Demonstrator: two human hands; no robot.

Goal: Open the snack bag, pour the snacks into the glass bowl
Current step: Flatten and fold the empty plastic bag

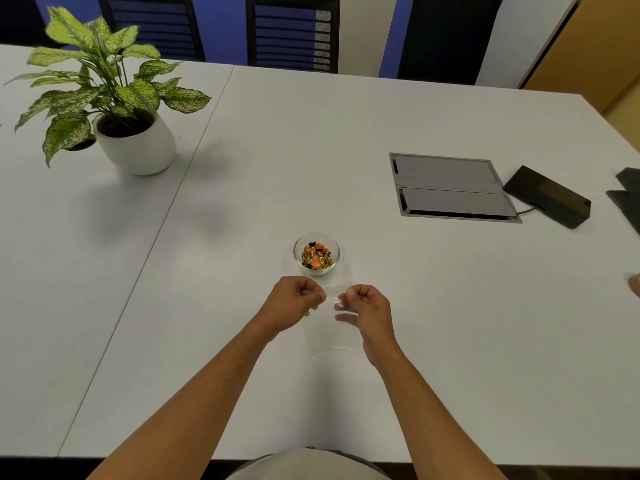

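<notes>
A small glass bowl [316, 252] stands on the white table, holding orange and gold wrapped snacks. Just in front of it I hold a clear plastic snack bag [329, 332] by its top strip; the bag hangs down and looks empty. My left hand [294, 301] pinches the left end of the strip. My right hand [365, 306] pinches the right end. Both hands sit a short way nearer to me than the bowl.
A potted plant in a white pot [136, 140] stands far left. A grey cable hatch [450, 187] is set into the table at right, with a black box [547, 197] and cable beside it. Chairs [292, 32] line the far edge. Another person's hand [635, 284] shows at the right edge.
</notes>
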